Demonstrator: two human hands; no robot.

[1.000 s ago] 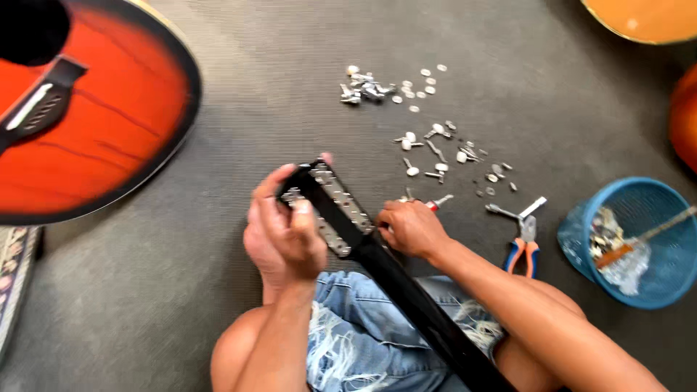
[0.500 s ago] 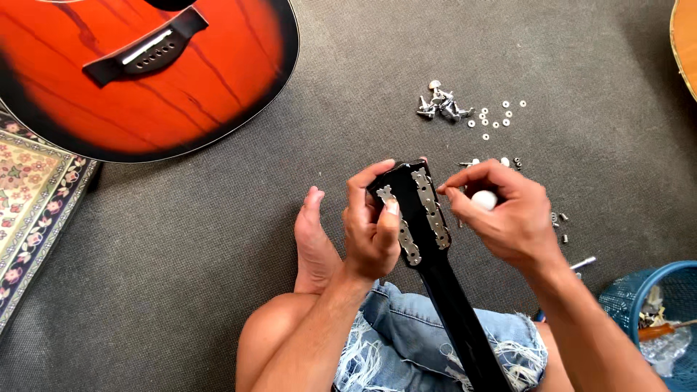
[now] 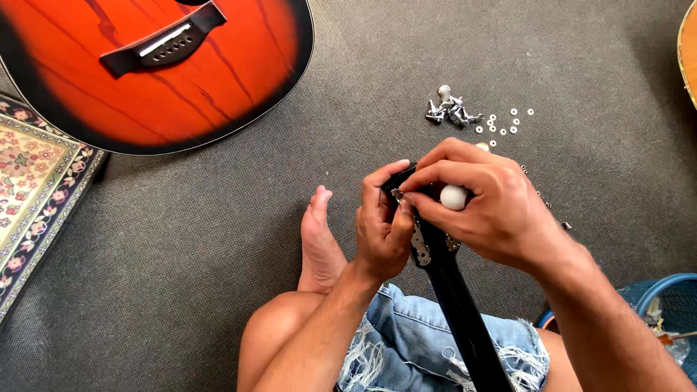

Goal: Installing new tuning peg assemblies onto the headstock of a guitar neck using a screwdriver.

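Fingers of left hand and right hand pinch black guitar headstock; white knob in right grip. Tuner parts at 1 o'clock, open carpet at 9.

Headstock top hidden behind both hands; neck cut off at bottom edge. Orange guitar cropped top & left, blue basket cropped right, its contents too small to tell. Screws & washers: details too small.

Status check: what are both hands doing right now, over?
Left hand grips black guitar headstock. Right hand on its top, pinching a small metal part, white knob showing. Loose tuner parts lie beyond, apart.
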